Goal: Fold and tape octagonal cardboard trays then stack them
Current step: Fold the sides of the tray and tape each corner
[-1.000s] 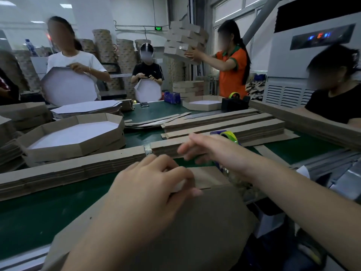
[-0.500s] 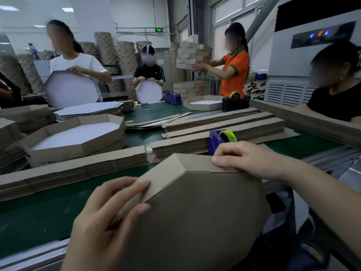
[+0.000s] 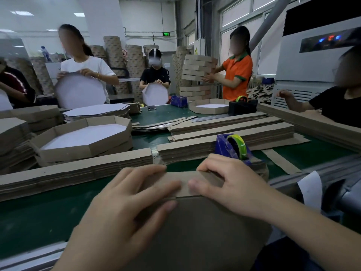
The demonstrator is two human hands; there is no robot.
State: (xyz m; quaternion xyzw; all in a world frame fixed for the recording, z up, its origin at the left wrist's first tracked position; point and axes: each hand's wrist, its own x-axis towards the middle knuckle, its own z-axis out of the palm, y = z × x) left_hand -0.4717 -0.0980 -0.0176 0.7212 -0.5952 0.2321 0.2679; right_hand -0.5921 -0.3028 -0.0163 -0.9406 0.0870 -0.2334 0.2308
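Cardboard tray point(image 3: 205, 231) lower centre of frame, tilted up at the near edge of the green desk point(image 3: 39, 218), brown underside facing us. Left hand point(image 3: 125, 208) lies across its upper side wall, fingers fairly straight and pressing, thumb on the base panel, grip released. Right hand point(image 3: 230, 184) just beside it, fingers hooked over the wall's top edge, thumb on the face, grip grasping the tray. Blue tape dispenser point(image 3: 230, 146) right behind the right hand, yellow-green roll on it. Finished tray point(image 3: 84, 137) centre left, flat strip stacks point(image 3: 230, 130) centre right
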